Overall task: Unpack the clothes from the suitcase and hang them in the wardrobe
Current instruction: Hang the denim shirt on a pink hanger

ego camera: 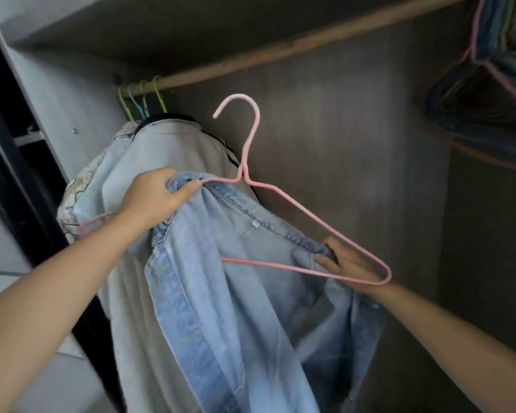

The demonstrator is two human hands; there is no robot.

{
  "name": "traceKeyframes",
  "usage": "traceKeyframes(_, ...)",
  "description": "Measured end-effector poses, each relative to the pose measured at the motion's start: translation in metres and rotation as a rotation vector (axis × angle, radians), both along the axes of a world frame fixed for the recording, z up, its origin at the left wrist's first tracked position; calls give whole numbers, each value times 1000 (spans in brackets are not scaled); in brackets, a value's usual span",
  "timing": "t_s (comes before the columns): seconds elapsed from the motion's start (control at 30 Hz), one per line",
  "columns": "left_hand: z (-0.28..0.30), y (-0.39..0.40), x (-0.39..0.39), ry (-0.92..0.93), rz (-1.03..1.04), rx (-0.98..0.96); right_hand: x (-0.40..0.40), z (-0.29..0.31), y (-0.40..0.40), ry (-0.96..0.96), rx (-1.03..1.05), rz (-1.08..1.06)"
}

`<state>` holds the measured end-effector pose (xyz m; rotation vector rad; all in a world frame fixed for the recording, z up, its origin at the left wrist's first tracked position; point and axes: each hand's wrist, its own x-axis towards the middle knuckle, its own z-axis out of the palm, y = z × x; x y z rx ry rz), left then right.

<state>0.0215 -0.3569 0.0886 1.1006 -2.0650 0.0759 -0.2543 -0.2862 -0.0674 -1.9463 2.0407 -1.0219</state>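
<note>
Head view: light blue denim garment (pixel 221 278) held up in front of the open wardrobe (pixel 340 138), below the wooden rail (pixel 280 46), not yet hung. Pink wire hanger (pixel 248 144) partly inside the garment: left shoulder of the hanger is under the denim, right shoulder and part of the bottom bar are bare and outside the cloth. Hook points up and left, free of the rail, tilted.

Left hand (pixel 158 195) comes in from lower left, forearm extended upward, knuckles toward camera, fingers curled and thumb pressed down, pinching the bunched collar edge together with the hanger wire at its left shoulder. Right hand (pixel 349 263) reaches in from lower right, forearm bare, palm away from camera, fingers closed on the denim collar seam near the hanger's right corner; the bottom bar of the hanger crosses over the back of this hand. Whether it also grips the wire, cannot tell.

Behind the denim, a pale shirt (pixel 173 150) with dark collar trim hangs at the left end of the rail, patterned garment just beside it. Green and blue hanger hooks (pixel 143 96) sit on the rail above them. Bundle of spare coloured hangers (pixel 495 55) hangs at upper right, well apart. Dark door frame (pixel 15 162) at left edge.
</note>
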Motion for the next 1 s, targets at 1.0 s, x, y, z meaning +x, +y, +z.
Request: traceKeyframes(1.0,-15,22,-37,343,-30,-14,-2,98,45,503,-331,-286)
